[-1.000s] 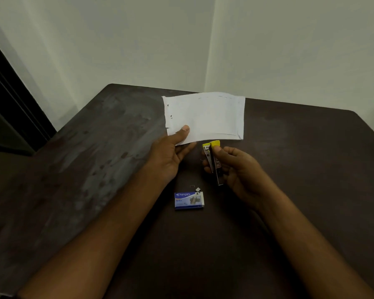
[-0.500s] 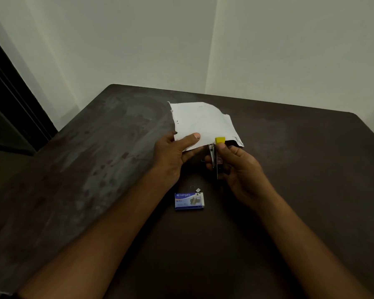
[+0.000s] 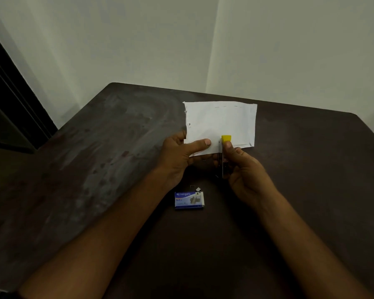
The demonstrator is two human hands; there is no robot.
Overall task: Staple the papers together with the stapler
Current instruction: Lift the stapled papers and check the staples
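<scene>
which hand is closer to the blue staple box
Left. The left hand, pinching the papers, is just beyond the staple box and slightly left of it; the right hand, gripping the stapler, is farther off, beyond and to its right.

Open tabletop (image 3: 311,169) left and right of the papers (image 3: 220,121), staple box (image 3: 189,200) on their near side, wall (image 3: 289,50) behind far edge

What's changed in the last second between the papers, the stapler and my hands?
The right hand has pushed the stapler forward: its yellow tip now overlaps the near edge of the papers instead of stopping short of it. The papers curled up briefly and look flat again. The left hand still pinches their near left corner; the staple box has not moved.
</scene>
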